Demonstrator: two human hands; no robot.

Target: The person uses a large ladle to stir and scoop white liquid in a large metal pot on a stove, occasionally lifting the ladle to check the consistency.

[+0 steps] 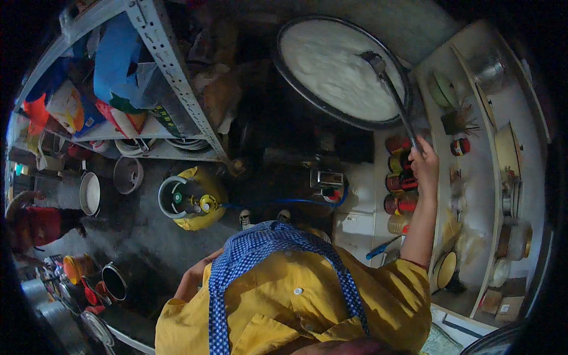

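My right hand (424, 159) is closed around the handle of a long ladle-like utensil (397, 95). Its dark metal head rests at the surface of a white, foamy-looking liquid, partly sunk in it. The liquid fills a wide, dark-rimmed pan (310, 95) ahead of me to the right. What the liquid is, I cannot tell. Of my left arm only the forearm (195, 277) shows, bent at my side; the hand itself is hidden behind my blue checked apron (266, 239).
A yellow gas cylinder (191, 217) stands on the floor, its blue hose (275, 202) running right. A metal shelf rack (177, 80) holds bags at left. Jars (401, 177) line the right-hand side beside shelves (483, 213). Another person (40, 226) is at far left near buckets (77, 268).
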